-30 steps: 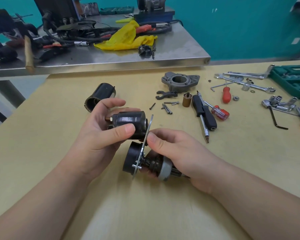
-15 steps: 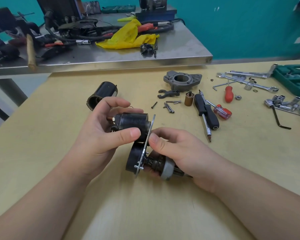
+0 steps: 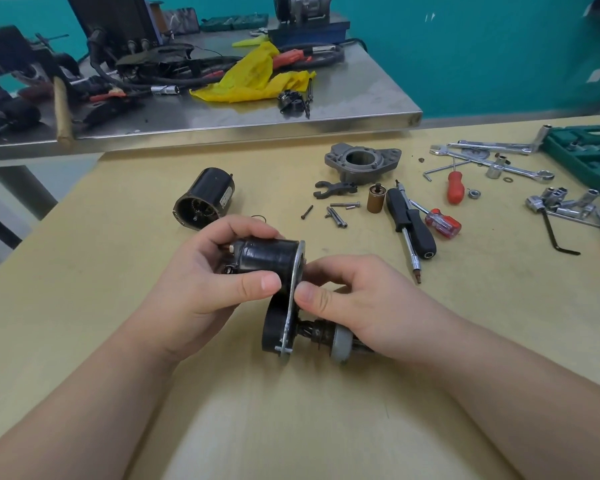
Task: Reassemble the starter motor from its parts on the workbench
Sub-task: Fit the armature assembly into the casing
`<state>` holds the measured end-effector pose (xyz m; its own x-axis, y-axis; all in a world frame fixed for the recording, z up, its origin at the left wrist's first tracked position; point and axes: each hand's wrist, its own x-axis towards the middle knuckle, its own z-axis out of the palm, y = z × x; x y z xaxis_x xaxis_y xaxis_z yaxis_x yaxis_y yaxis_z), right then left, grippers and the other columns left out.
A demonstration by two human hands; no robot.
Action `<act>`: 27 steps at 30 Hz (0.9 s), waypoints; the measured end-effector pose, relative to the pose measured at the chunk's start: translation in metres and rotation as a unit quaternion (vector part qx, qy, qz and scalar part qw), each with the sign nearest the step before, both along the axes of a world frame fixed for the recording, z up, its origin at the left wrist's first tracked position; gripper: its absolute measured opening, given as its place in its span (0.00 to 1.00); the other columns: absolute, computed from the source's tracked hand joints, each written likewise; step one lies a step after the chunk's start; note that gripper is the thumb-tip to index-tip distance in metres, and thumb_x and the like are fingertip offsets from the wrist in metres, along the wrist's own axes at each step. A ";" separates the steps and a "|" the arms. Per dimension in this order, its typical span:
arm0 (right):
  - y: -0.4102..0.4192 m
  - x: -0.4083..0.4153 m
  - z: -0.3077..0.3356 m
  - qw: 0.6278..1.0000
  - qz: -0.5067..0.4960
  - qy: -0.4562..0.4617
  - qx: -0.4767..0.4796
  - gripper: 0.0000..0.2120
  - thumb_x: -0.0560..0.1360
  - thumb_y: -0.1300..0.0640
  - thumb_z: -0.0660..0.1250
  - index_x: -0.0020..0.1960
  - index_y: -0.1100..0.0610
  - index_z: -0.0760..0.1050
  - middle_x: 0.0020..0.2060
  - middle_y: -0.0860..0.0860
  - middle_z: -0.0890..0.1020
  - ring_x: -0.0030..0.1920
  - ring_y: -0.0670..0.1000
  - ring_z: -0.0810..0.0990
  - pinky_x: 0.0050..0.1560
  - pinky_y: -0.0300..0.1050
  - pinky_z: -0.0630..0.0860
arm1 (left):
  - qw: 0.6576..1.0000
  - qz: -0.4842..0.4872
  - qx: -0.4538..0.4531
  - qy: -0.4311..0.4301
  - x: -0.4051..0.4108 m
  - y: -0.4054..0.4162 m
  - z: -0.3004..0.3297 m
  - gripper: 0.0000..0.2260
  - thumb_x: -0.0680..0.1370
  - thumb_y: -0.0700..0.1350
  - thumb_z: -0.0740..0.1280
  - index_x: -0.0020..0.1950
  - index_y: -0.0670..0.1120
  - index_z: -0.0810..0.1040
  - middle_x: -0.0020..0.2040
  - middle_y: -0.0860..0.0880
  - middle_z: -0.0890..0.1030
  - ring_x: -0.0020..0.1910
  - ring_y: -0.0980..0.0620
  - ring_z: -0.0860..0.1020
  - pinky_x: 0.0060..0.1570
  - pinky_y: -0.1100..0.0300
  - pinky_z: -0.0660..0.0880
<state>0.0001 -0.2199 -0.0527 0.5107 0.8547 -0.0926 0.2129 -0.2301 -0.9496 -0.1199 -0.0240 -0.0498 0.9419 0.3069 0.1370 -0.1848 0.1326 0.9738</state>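
The left hand curls its fingers round the black cylindrical solenoid, while the right hand pinches the thin metal mounting plate just beyond the thumb. Compared with a second ago, plate and solenoid sit tighter together, suggesting seating is nearly done. Farther out on the yellow surface lie the black motor housing and grey cast nose cover, still unfitted.

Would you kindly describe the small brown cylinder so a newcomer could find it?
Start at the grey cast metal housing on the far side of the wooden workbench. Just nearer stands the small brown cylinder, left of the black-handled screwdriver. It alone stands upright among loose bolts.
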 end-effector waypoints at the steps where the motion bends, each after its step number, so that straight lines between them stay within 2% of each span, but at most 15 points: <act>1: 0.000 0.001 0.001 1.000 0.007 -0.003 -0.001 0.24 0.72 0.34 0.70 0.61 0.47 0.84 0.53 0.44 0.87 0.51 0.56 0.88 0.60 0.62 0.83 | 1.000 0.000 0.009 0.001 0.000 0.000 0.001 0.22 0.63 0.40 0.85 0.55 0.49 0.86 0.56 0.40 0.85 0.53 0.40 0.84 0.56 0.46 0.83; 3: -0.001 0.005 0.004 1.000 0.023 -0.012 -0.003 0.18 0.78 0.40 0.72 0.63 0.47 0.84 0.49 0.43 0.88 0.48 0.58 0.88 0.57 0.58 0.85 | 0.999 0.002 0.034 -0.002 -0.001 0.000 0.003 0.25 0.61 0.48 0.89 0.55 0.50 0.87 0.58 0.38 0.84 0.55 0.39 0.84 0.59 0.45 0.83; 4: -0.003 0.009 0.005 0.999 0.028 -0.020 -0.005 0.15 0.80 0.43 0.72 0.64 0.46 0.84 0.43 0.41 0.88 0.42 0.54 0.86 0.52 0.52 0.85 | 0.999 0.006 0.048 -0.003 -0.001 -0.001 0.003 0.25 0.61 0.51 0.89 0.55 0.51 0.87 0.59 0.36 0.84 0.56 0.39 0.84 0.59 0.46 0.82; 6: -0.007 0.015 0.007 0.999 0.032 -0.038 -0.004 0.13 0.81 0.47 0.73 0.64 0.46 0.85 0.33 0.37 0.83 0.31 0.42 0.79 0.39 0.34 0.77 | 0.997 0.014 0.080 -0.005 -0.001 -0.002 0.003 0.26 0.61 0.54 0.89 0.57 0.52 0.88 0.60 0.35 0.84 0.59 0.39 0.85 0.60 0.48 0.82; 8: -0.009 0.019 0.008 0.999 0.030 -0.045 -0.003 0.12 0.81 0.48 0.73 0.63 0.47 0.85 0.29 0.35 0.81 0.29 0.39 0.77 0.33 0.27 0.71 | 0.992 0.027 0.121 -0.007 -0.001 -0.002 0.004 0.28 0.61 0.57 0.88 0.59 0.53 0.88 0.60 0.39 0.86 0.60 0.40 0.85 0.62 0.49 0.82; 11: -0.010 0.021 0.009 0.997 0.023 -0.074 -0.016 0.11 0.80 0.44 0.73 0.61 0.45 0.86 0.31 0.38 0.83 0.30 0.40 0.76 0.34 0.33 0.73 | 0.981 0.043 0.190 -0.013 -0.002 -0.004 0.006 0.28 0.62 0.61 0.86 0.61 0.58 0.88 0.60 0.46 0.87 0.62 0.45 0.84 0.64 0.52 0.81; 14: -0.009 0.022 0.008 0.996 0.020 -0.083 -0.034 0.11 0.80 0.42 0.72 0.60 0.43 0.86 0.43 0.43 0.88 0.39 0.45 0.84 0.47 0.48 0.82 | 0.969 0.040 0.244 -0.026 0.000 -0.006 0.007 0.26 0.67 0.64 0.82 0.63 0.61 0.86 0.61 0.51 0.87 0.62 0.50 0.84 0.62 0.60 0.80; 15: -0.009 0.023 0.007 0.995 0.023 -0.085 -0.039 0.11 0.80 0.41 0.72 0.60 0.44 0.86 0.45 0.43 0.88 0.42 0.45 0.85 0.50 0.48 0.83 | 0.963 0.038 0.264 -0.025 0.000 -0.007 0.007 0.26 0.68 0.66 0.80 0.64 0.61 0.86 0.61 0.53 0.86 0.62 0.51 0.84 0.61 0.61 0.79; 16: -0.008 0.023 0.006 0.995 0.028 -0.085 -0.043 0.12 0.80 0.41 0.72 0.59 0.44 0.86 0.45 0.41 0.88 0.43 0.42 0.85 0.48 0.43 0.82 | 0.958 0.037 0.284 -0.024 0.001 -0.008 0.007 0.26 0.69 0.67 0.79 0.65 0.61 0.85 0.61 0.54 0.86 0.62 0.52 0.84 0.61 0.63 0.78; 18: -0.007 0.021 0.005 0.995 0.037 -0.085 -0.044 0.12 0.80 0.40 0.71 0.58 0.44 0.86 0.43 0.38 0.87 0.42 0.37 0.83 0.41 0.30 0.75 | 0.945 0.055 0.321 -0.029 0.002 -0.009 0.006 0.26 0.70 0.68 0.78 0.65 0.60 0.85 0.59 0.57 0.87 0.60 0.54 0.85 0.59 0.66 0.78; 20: -0.005 0.018 0.002 0.995 0.033 -0.081 -0.040 0.13 0.79 0.38 0.72 0.57 0.44 0.86 0.43 0.37 0.86 0.42 0.36 0.83 0.40 0.26 0.72 | 0.935 0.092 0.339 -0.039 0.003 -0.012 0.003 0.25 0.71 0.69 0.76 0.62 0.59 0.87 0.55 0.57 0.88 0.56 0.54 0.86 0.55 0.64 0.80; 22: -0.003 0.014 -0.001 0.997 0.026 -0.066 -0.037 0.12 0.79 0.38 0.72 0.54 0.44 0.86 0.43 0.37 0.86 0.42 0.36 0.83 0.39 0.27 0.73 | 0.925 0.128 0.356 -0.042 0.005 -0.016 0.000 0.21 0.72 0.68 0.75 0.59 0.57 0.87 0.51 0.57 0.88 0.53 0.53 0.86 0.52 0.63 0.80; 24: -0.002 0.010 -0.001 0.998 0.020 -0.050 -0.031 0.11 0.78 0.38 0.72 0.48 0.44 0.85 0.36 0.38 0.84 0.35 0.37 0.80 0.35 0.27 0.70 | 0.907 0.157 0.390 -0.031 0.008 -0.021 -0.003 0.16 0.74 0.63 0.74 0.55 0.56 0.87 0.49 0.58 0.87 0.50 0.54 0.86 0.49 0.68 0.77; 26: -0.001 0.007 -0.001 0.999 0.010 -0.036 -0.027 0.13 0.78 0.37 0.73 0.47 0.47 0.85 0.36 0.45 0.84 0.33 0.39 0.77 0.37 0.33 0.71 | 0.893 0.166 0.419 -0.018 0.012 -0.024 -0.002 0.10 0.76 0.61 0.71 0.50 0.58 0.85 0.46 0.59 0.86 0.48 0.55 0.85 0.46 0.69 0.75; 27: -0.001 0.006 -0.001 0.999 0.004 -0.034 -0.027 0.15 0.78 0.37 0.73 0.48 0.49 0.85 0.39 0.50 0.85 0.36 0.42 0.78 0.39 0.38 0.73 | 0.887 0.162 0.433 -0.014 0.014 -0.025 -0.001 0.09 0.77 0.60 0.70 0.48 0.57 0.85 0.44 0.58 0.86 0.47 0.54 0.84 0.44 0.66 0.76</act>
<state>0.0060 -0.2207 -0.0532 0.5098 0.8539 -0.1048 0.2784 -0.2790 -0.9191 -0.1064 -0.0495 -0.0511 0.8166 0.3289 0.4743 -0.1020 -0.7267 0.6794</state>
